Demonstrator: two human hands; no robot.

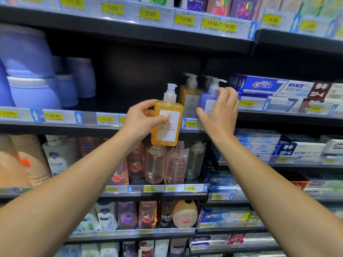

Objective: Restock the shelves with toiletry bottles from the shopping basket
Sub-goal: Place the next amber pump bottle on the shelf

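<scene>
Head view
Left hand [143,117]: clamped round the orange bottle [166,123], thumb across the white label and fingers behind, holding it upright in the air in front of the shelf [89,125] edge. The upright hold probably keeps the pump on top and the label facing out, ready to go in as it will stand.
Orange bottle: not yet on the shelf; it hangs just before the price strip, left of the two bottles already standing there.
Right hand [220,112]: fingers spread and loosely bent, at the blue bottle [207,101]. The fingertips reach its pump and shoulder, but whether they press it or only hover I cannot tell. It looks like a steadying or nudging touch, to keep the row tidy while room is made.
Blue bottle: stands on the shelf at the front edge, just beside the toothpaste boxes [274,89].
Amber bottle [189,97]: stands on the shelf just behind and left of the blue one, label outward.
Dark gap: left of those two the shelf shows bare and deep, the likely spot for the orange bottle.
Tubs [31,75]: purple, stacked at the far left of the same shelf, well apart from the hands.
Basket: not in view.
</scene>
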